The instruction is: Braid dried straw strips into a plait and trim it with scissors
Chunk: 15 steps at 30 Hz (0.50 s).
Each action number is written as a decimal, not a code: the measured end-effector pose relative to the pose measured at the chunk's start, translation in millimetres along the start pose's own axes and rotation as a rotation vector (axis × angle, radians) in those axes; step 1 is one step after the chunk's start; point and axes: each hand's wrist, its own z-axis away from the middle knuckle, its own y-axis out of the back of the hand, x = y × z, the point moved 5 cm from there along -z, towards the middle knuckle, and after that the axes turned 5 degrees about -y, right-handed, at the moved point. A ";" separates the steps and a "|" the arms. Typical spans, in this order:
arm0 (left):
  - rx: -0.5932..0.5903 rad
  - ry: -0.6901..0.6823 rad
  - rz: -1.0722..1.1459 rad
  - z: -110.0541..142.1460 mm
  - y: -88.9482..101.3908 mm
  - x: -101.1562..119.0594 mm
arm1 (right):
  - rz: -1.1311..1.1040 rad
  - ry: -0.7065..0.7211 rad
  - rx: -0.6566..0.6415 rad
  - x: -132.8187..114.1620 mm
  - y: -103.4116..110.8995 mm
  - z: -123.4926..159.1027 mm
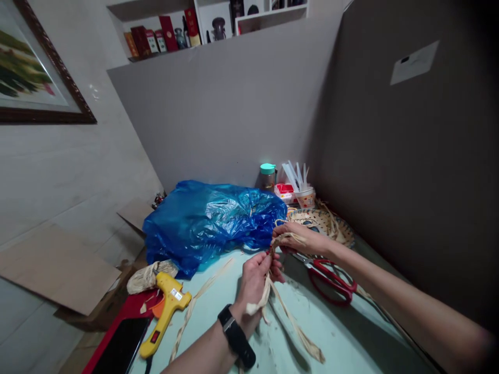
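My left hand (257,275), with a dark watch on its wrist, is closed around a bundle of pale dried husk strips (294,324). Their loose ends hang below the hand over the table. My right hand (298,238) pinches the upper end of the same strips, with one strip curving over its fingers. A small red bit shows between the two hands, too small to name. Red-handled scissors (331,280) lie just under my right forearm. Left of my left hand, a long husk strip (200,296) rests on the table.
A blue plastic bag (214,218) bulks behind the hands. A yellow glue gun (166,311), a black phone (121,345) and a coiled bundle of strips (150,275) lie left. Behind right are a woven basket (345,231), a cup of glue sticks (306,198) and a green-lidded jar (267,179).
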 end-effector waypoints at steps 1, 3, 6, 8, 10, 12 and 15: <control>0.014 0.006 0.021 1.0 0.0 -1.0 | 0.027 -0.015 0.018 0.2 -3.8 4.7; 0.036 0.023 0.043 4.9 -0.6 -5.1 | 0.095 -0.056 0.061 -2.2 -13.1 16.7; 0.051 0.053 0.030 11.8 -1.4 -12.7 | 0.199 -0.121 0.100 -10.3 -31.0 36.3; 0.063 0.057 -0.009 14.3 -0.5 -15.9 | 0.263 -0.145 0.106 -16.1 -44.6 46.2; 0.067 0.044 -0.063 14.6 0.9 -16.6 | 0.320 -0.156 0.112 -20.0 -57.9 52.0; 0.065 0.015 -0.119 13.4 2.0 -15.3 | 0.368 -0.153 0.121 -22.6 -69.0 54.6; 0.069 -0.039 -0.186 10.9 3.7 -11.9 | 0.426 -0.106 0.135 -28.2 -76.5 57.1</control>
